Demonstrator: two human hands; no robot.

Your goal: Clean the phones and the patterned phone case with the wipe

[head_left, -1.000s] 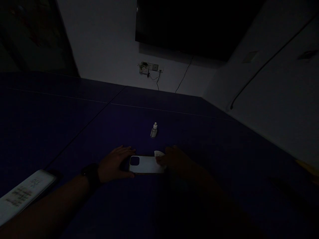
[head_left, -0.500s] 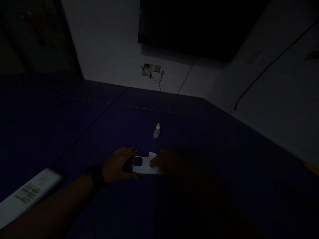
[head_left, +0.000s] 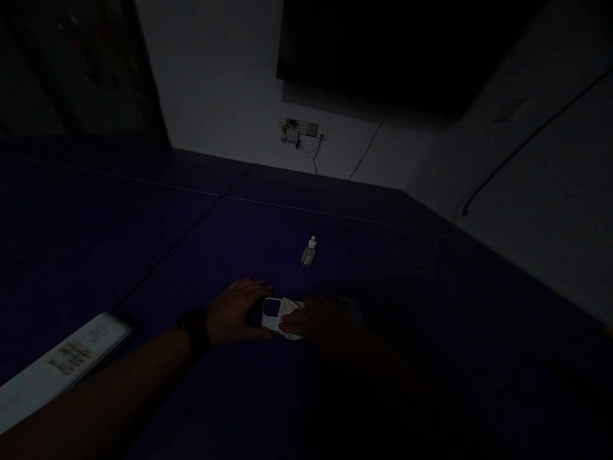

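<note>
A pale phone case with a square camera cutout lies flat on the dark purple table. My left hand, with a black watch on its wrist, grips the case's left end between thumb and fingers. On the case's back is a thin white wipe, creased under my right hand, whose fingers press down on it. The case's right part is hidden by that hand and by deep shadow. Just beyond stands a small clear bottle with a white cap.
A long white box with handwriting and print lies at the lower left, beside my left forearm. Dark purple tabletop with seams stretches to the wall. Sockets with cables sit below a large black screen. The room is very dim.
My right hand has slid the wipe left along the case, closer to the camera cutout. The wipe is spread wider. My left hand keeps its hold, and the view has shifted slightly.
</note>
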